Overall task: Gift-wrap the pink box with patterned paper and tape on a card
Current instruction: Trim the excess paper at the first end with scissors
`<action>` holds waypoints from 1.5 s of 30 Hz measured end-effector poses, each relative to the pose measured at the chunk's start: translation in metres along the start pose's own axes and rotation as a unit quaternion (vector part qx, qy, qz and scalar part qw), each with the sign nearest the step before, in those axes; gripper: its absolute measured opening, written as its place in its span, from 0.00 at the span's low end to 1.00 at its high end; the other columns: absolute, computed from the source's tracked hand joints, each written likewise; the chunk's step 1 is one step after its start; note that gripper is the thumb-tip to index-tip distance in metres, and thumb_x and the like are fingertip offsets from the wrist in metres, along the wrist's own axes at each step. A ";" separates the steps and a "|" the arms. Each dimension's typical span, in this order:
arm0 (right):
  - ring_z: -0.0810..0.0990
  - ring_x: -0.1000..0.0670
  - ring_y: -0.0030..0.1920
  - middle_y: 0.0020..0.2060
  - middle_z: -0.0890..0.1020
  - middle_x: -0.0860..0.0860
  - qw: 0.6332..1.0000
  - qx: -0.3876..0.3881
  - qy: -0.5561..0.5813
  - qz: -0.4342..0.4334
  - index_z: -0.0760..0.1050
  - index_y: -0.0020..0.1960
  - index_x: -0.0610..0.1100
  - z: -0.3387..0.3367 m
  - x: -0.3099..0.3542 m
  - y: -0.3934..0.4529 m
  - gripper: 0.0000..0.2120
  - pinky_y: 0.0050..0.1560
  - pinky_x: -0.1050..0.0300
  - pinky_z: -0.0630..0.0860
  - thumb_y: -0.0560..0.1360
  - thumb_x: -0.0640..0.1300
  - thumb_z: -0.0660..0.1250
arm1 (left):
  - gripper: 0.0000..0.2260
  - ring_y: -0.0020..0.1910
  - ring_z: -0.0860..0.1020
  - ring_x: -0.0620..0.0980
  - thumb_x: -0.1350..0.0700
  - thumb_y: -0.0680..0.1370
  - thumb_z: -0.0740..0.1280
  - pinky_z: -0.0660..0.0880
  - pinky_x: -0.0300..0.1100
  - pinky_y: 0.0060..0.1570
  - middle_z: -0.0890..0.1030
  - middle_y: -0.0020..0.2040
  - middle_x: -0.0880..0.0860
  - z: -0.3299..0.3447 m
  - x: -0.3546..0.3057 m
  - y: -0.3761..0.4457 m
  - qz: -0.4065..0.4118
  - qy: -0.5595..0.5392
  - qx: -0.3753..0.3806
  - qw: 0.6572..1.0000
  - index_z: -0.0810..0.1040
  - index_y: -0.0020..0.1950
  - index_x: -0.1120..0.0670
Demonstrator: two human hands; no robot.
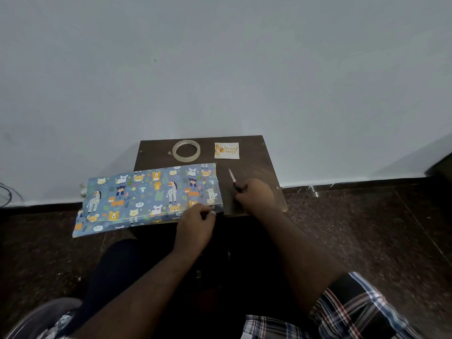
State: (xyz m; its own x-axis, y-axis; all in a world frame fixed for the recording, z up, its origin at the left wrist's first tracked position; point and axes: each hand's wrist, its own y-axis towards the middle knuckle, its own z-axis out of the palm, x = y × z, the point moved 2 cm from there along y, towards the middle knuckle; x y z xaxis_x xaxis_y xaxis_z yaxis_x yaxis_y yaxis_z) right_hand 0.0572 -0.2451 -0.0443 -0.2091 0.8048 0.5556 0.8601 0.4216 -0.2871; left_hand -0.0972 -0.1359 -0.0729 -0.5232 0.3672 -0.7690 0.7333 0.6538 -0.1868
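This looks like a room in a home. A small dark wooden table (pixel 247 172) stands low against a plain, pale painted wall (pixel 220 69), on a dark speckled stone floor (pixel 367 228) with a matching dark skirting strip (pixel 354 184) along the wall's foot. The person sits close behind it in checked shorts (pixel 342 311). A tape roll (pixel 186 150) and a small greeting card (pixel 226 150) lie on the table, household craft things rather than shop or office gear.

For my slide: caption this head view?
Right hand grips scissors; left hand pinches blue animal-patterned wrapping paper.
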 end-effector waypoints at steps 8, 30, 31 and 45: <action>0.85 0.44 0.42 0.49 0.84 0.38 0.873 0.096 0.464 0.118 0.79 0.55 0.40 0.019 -0.010 -0.038 0.09 0.35 0.53 0.81 0.76 0.33 0.69 | 0.18 0.34 0.81 0.51 0.44 0.78 0.71 0.76 0.40 0.32 0.85 0.40 0.57 0.028 -0.033 0.000 -0.351 -0.467 0.077 0.808 0.81 0.52 0.60; 0.85 0.49 0.41 0.44 0.87 0.46 0.848 0.183 0.470 0.164 0.84 0.53 0.41 0.032 -0.027 -0.073 0.07 0.38 0.55 0.81 0.75 0.39 0.73 | 0.09 0.26 0.73 0.45 0.51 0.77 0.73 0.74 0.41 0.32 0.79 0.31 0.48 0.040 -0.016 0.007 -0.407 -0.499 0.027 0.765 0.82 0.41 0.55; 0.85 0.49 0.42 0.45 0.87 0.46 0.847 0.187 0.470 0.165 0.84 0.53 0.42 0.032 -0.028 -0.074 0.07 0.39 0.55 0.81 0.75 0.40 0.73 | 0.10 0.25 0.72 0.45 0.52 0.76 0.73 0.73 0.39 0.29 0.78 0.30 0.48 0.041 -0.016 0.008 -0.409 -0.500 0.015 0.763 0.81 0.39 0.55; 0.85 0.48 0.45 0.49 0.87 0.44 0.810 0.193 0.520 0.191 0.81 0.58 0.40 0.052 -0.007 -0.094 0.10 0.39 0.55 0.81 0.77 0.39 0.71 | 0.07 0.27 0.72 0.44 0.53 0.79 0.70 0.73 0.37 0.29 0.77 0.27 0.46 0.020 0.000 0.011 -0.398 -0.486 0.065 0.775 0.82 0.43 0.55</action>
State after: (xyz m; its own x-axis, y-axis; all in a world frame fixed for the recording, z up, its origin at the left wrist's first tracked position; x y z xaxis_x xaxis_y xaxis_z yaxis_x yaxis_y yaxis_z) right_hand -0.0464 -0.2689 -0.0615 0.7162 0.2045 0.6673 0.5173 0.4863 -0.7042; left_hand -0.0807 -0.1419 -0.0876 -0.3046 -0.8318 -0.4639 0.4171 0.3214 -0.8501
